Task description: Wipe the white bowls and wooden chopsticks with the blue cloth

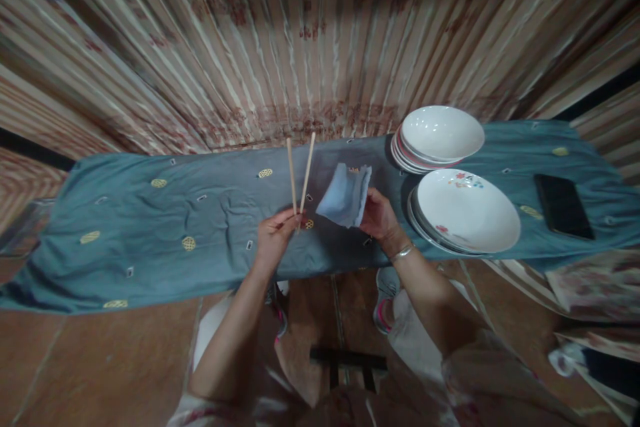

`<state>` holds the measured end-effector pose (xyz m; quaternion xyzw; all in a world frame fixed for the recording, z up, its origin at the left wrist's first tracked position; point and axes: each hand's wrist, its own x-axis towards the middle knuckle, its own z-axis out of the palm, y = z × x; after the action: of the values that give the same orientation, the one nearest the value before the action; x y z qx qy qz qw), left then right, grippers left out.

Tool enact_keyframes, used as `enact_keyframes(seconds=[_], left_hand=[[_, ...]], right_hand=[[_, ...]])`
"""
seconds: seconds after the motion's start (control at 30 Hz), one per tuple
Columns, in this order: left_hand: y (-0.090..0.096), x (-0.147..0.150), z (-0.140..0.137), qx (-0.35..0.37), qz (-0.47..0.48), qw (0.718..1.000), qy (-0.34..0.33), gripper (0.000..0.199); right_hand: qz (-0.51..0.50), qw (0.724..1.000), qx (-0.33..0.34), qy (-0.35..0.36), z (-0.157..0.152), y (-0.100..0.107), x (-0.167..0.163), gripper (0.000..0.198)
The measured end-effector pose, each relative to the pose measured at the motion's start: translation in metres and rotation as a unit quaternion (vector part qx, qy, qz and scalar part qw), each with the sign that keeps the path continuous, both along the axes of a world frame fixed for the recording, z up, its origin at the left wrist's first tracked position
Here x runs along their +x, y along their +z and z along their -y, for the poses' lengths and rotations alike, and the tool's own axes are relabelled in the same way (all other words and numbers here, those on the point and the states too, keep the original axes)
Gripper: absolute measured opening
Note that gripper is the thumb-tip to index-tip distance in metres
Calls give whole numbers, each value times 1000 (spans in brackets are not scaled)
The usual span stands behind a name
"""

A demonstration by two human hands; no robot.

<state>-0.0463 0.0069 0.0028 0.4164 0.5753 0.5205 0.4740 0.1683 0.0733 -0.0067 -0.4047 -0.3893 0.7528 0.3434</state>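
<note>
Two wooden chopsticks [307, 170] rise from my left hand [276, 230], pinched near their lower ends and spread into a narrow V. My right hand [381, 215] grips a folded light blue cloth [343, 195] by its right edge, just to the right of the chopsticks. Both hands are above the table's middle, and the cloth and chopsticks are apart. Close beyond my right hand stands a stack of white plates [467, 210], the top one with a floral print. Behind it is a stack of white bowls [443, 133].
A teal cloth with yellow motifs [150, 227] covers the long narrow table. A black phone-like slab [564, 207] lies at the right end. Pleated patterned curtains [310, 47] hang right behind the table. A dark bar [349, 359] shows below, between my legs.
</note>
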Motion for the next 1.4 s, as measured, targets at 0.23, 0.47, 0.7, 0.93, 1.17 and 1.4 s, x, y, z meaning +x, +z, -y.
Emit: enact_keyframes(seconds=[0.23, 0.47, 0.7, 0.93, 1.17, 1.4], left_hand=[[-1, 19, 5, -8, 91, 994, -68, 26], [-9, 34, 7, -65, 116, 985, -113, 30], [-10, 43, 11, -110, 154, 973, -134, 36], [-16, 48, 15, -152, 201, 954, -163, 36], [-19, 51, 19, -166, 202, 947, -189, 36], [-15, 53, 20, -177, 179, 948, -197, 37]], right_hand=[[-139, 989, -36, -31, 6, 1, -18, 21], [-144, 989, 30, 21, 20, -2, -30, 30], [-95, 995, -7, -23, 21, 4, -33, 34], [-86, 992, -18, -95, 11, 4, -24, 34], [-94, 984, 16, -151, -1, 6, -6, 31], [-89, 977, 33, -192, -8, 3, 4, 30]])
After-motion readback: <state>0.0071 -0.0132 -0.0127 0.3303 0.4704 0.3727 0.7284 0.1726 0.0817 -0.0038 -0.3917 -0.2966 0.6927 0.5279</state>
